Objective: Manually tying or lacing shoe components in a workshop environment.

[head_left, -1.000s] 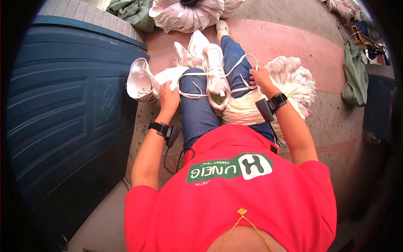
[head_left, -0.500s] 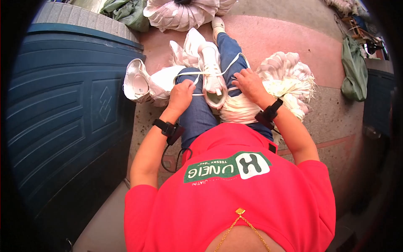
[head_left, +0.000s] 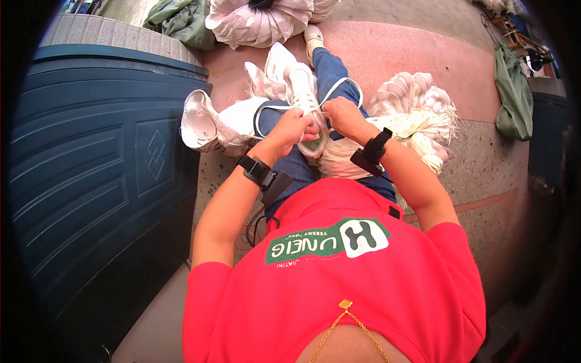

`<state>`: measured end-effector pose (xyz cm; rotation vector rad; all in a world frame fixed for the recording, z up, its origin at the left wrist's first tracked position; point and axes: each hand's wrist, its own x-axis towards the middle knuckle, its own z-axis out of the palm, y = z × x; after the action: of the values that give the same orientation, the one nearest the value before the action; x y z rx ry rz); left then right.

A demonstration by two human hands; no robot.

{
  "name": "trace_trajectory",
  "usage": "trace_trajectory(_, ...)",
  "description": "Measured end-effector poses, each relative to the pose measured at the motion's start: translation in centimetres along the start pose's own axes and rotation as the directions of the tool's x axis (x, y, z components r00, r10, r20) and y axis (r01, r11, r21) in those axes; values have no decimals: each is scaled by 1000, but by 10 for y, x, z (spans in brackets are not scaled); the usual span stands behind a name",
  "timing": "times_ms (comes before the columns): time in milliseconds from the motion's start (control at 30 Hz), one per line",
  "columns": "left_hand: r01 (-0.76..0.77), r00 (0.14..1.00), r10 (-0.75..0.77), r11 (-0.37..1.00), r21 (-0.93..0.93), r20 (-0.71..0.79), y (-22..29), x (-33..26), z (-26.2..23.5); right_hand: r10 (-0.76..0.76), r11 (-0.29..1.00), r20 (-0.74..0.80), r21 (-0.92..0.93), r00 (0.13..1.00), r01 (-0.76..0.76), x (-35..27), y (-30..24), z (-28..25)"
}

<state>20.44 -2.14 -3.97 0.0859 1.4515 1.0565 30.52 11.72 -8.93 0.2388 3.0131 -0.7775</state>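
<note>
A white shoe [head_left: 301,86] rests on my lap between my thighs, its toe pointing away and its heel opening toward me. My left hand [head_left: 293,129] is closed over the left side of the shoe's opening, pinching a white shoelace [head_left: 266,107] that loops out over my left thigh. My right hand [head_left: 347,117] is closed at the shoe's right side, gripping the other stretch of lace, which arcs above my right thigh. My fingers hide the lace ends and much of the shoe's tongue. Both wrists wear black straps with small devices.
More white shoes [head_left: 200,121] lie to the left against my leg. A bundle of pale laces [head_left: 342,158] and a ring of white shoe parts [head_left: 411,100] sit at the right. Another big bundle [head_left: 260,24] stands ahead. A blue panelled door [head_left: 103,157] rises on the left.
Both hands have moved inward to the shoe's opening, from wider apart at either side. The lace stretched across the shoe has been drawn in with them.
</note>
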Motion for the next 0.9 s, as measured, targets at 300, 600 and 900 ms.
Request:
trace_trajectory(300, -27, 998, 27, 1000, -3, -60, -6, 10, 20, 98, 992, -90, -76, 991, -105, 0, -6, 3)
trace_trajectory(600, -71, 997, 67, 990, -120, -36, -13, 6, 15, 127, 985, -80, -103, 989, -135, 7, -6, 4)
trace_trajectory(900, -39, 998, 44, 995, 92, -50, -16, 0, 8, 2, 999, 24, -50, 1000, -1, 13, -2, 1)
